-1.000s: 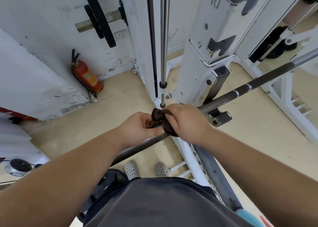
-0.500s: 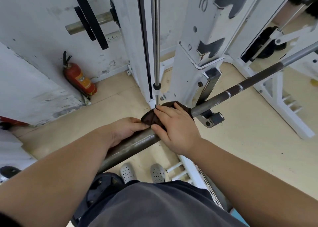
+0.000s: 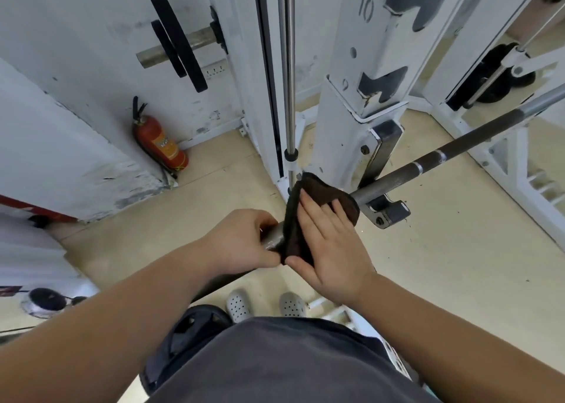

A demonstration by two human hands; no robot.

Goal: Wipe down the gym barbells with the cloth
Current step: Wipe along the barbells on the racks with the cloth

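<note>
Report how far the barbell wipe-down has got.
Done: nothing shows as finished. In hand: the right hand presses the cloth flat over the barbell by the rack hook, while the left hand grips the bar beside it. Left: the long shaft beyond the hook.

Floor (image 3: 458, 265): beige, scuffed. I see the white rack upright (image 3: 345, 127) standing on it. Left of the upright, a red fire extinguisher (image 3: 162, 146) stands on the floor by the wall. Nearer me than the upright, two perforated clogs (image 3: 240, 306) are planted on the floor. The upright's grey hook (image 3: 386, 213) carries the barbell (image 3: 428, 164).
</note>
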